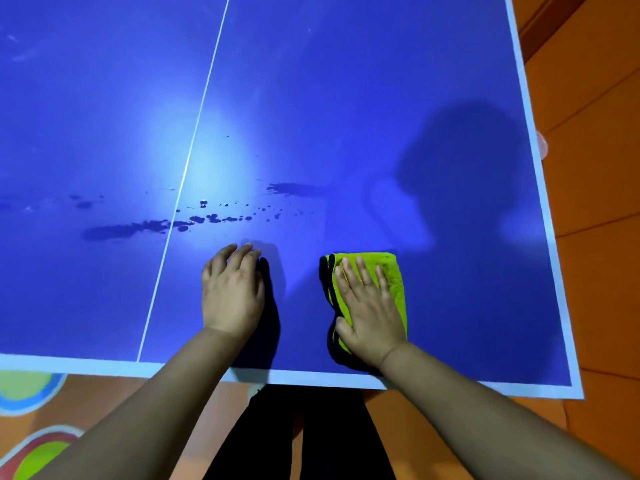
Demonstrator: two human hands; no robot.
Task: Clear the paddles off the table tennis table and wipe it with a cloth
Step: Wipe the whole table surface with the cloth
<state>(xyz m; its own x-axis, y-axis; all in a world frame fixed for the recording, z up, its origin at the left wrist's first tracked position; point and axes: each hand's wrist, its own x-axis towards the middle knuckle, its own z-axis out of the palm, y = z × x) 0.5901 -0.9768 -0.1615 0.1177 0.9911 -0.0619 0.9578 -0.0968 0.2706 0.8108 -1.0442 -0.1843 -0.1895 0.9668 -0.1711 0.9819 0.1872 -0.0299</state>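
Note:
The blue table tennis table (346, 98) fills the view, with a white centre line and white edges. A folded yellow-green cloth with dark trim (393, 271) lies on it near the front edge. My right hand (369, 306) presses flat on the cloth with fingers spread and straight. To its left, my left hand (232, 292) rests on the bare table top with fingers slightly bent, holding nothing. Dark wet spots and streaks (207, 218) cross the table just beyond both hands. No paddle is in view.
The table's front edge (311, 377) runs just below my wrists and its right edge (540, 188) slants along the right. Orange floor (595, 202) lies to the right. Colourful painted circles (24, 389) mark the floor at lower left.

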